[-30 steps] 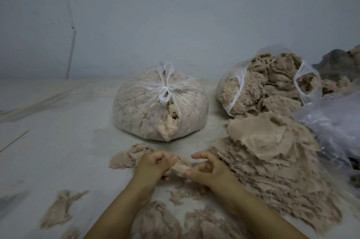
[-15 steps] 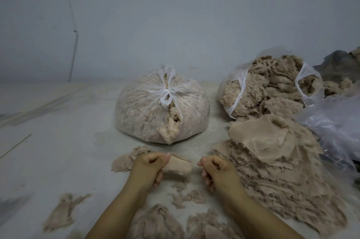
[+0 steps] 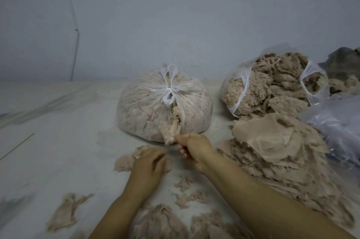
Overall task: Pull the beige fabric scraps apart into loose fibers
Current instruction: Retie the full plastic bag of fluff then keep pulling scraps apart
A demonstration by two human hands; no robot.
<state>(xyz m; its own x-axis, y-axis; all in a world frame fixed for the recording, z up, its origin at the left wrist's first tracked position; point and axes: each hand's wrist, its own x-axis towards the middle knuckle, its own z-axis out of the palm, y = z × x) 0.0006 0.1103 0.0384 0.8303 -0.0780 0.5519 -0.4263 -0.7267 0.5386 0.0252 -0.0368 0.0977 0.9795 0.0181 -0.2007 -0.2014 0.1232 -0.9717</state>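
My right hand (image 3: 194, 147) reaches forward, its fingers curled. Thumb and forefinger pinch the beige fabric tuft (image 3: 171, 131) that sticks out of the tied clear bag (image 3: 148, 106) of fibers. My left hand (image 3: 150, 162) is blurred and lies palm down on a small heap of pulled fibers (image 3: 124, 161). Whether it grips any of them cannot be made out. A big stack of flat beige fabric scraps (image 3: 272, 147) lies to the right of my right forearm.
An open plastic bag (image 3: 272, 87) heaped with loose fibers stands at the back right, with crumpled clear plastic (image 3: 339, 127) beside it. Loose fiber clumps (image 3: 66, 213) lie on the pale floor near me. A grey wall rises behind the bags.
My hands have separated. The right hand moved forward from the scrap to the tuft on the tied bag. The left hand, which held the scrap, dropped onto the small fiber heap.
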